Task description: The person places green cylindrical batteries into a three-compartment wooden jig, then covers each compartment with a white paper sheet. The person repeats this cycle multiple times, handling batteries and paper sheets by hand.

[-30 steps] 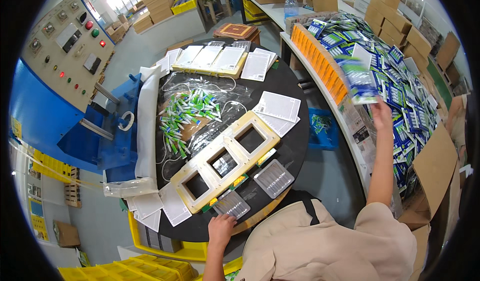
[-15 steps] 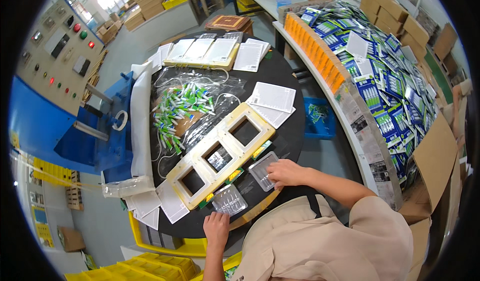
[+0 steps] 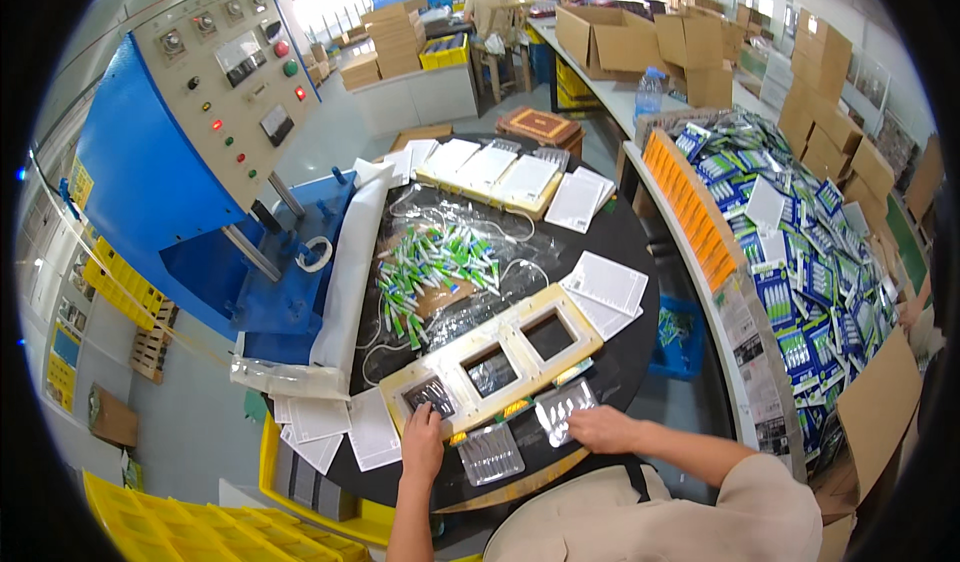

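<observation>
A cream-coloured frame (image 3: 525, 345) with three rectangular windows lies slantwise on the black round table (image 3: 625, 362). My left hand (image 3: 422, 449) is at its left window, fingers closed on a clear plastic blister tray (image 3: 436, 394) set in that window. Toward the table's right edge, my right hand (image 3: 604, 429) pinches the side of another clear blister tray (image 3: 560, 409). Between my hands, a third clear blister tray (image 3: 490, 454) lies by the near side of the frame. Something clear and shiny shows in the middle window; the right one looks dark.
Green-and-white tubes (image 3: 435, 272) are heaped beyond the frame. White cards (image 3: 375, 432) lie around the table, and a second frame (image 3: 480, 190) bears more cards. A blue machine (image 3: 160, 172) stands left. Filled packs (image 3: 800, 272) are piled at right, beside a blue bin (image 3: 676, 337).
My left hand has moved forward to the left window, which looked dark before and now holds a clear tray. My right hand stays at its tray. The view has tilted up.
</observation>
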Motion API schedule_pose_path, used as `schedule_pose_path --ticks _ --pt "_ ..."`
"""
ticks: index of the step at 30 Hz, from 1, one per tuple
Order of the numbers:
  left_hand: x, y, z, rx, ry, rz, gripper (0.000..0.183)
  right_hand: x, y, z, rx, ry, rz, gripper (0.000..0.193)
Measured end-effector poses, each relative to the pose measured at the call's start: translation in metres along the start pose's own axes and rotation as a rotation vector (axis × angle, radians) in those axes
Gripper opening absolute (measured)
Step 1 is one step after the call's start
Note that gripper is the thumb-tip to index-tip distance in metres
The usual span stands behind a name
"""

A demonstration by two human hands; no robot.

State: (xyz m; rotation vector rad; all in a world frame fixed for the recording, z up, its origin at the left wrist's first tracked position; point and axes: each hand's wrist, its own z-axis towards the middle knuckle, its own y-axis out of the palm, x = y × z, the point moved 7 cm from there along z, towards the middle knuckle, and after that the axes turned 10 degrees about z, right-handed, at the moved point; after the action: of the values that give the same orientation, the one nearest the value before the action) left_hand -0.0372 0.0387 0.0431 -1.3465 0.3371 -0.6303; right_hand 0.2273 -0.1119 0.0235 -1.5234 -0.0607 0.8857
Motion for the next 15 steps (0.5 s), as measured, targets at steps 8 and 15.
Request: schedule_pose_path --ticks 8,15 --pt "-0.015 0.004 -0.012 -0.106 -0.063 0.105 0.030 -0.021 0.028 0.029 -0.023 0.005 0.121 0.006" --pt "0.164 -0.002 -0.061 0.239 0.488 -0.086 0.030 -0.003 0.014 0.034 0.002 0.011 0.290 0.006"
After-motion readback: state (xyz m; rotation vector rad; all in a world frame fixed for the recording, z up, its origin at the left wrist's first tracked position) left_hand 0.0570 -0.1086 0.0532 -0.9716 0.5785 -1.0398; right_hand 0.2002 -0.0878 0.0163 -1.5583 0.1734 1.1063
